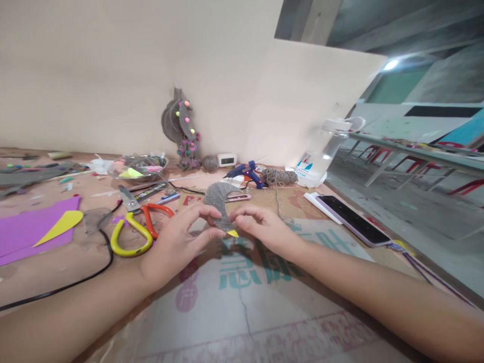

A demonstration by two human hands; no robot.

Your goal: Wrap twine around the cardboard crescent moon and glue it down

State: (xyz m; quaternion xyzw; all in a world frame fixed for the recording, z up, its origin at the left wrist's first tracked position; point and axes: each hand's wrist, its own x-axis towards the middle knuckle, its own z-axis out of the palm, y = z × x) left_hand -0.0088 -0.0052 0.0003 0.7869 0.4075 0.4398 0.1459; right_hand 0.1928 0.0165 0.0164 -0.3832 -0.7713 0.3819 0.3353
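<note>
A crescent shape wrapped in grey yarn [216, 197] is held upright above the printed cardboard, a small yellow tip [233, 233] showing at its lower end. My left hand [196, 227] pinches its lower left side between thumb and fingers. My right hand [260, 224] has its fingers curled at the lower right edge; whether they grip the crescent or a yarn end there is hard to make out. Behind it lie a blue glue gun [247, 174] and a bundle of grey yarn [280, 177], from which a strand trails forward.
Scissors with yellow and orange handles [130, 242] lie left, near purple sheets [38, 227] and a black cable [79, 276]. A bowl of craft bits [139, 169] stands farther back. To the right are a phone [353, 219] and a clear bottle [321, 151]. A decorated grey hanging [183, 128] leans against the wall.
</note>
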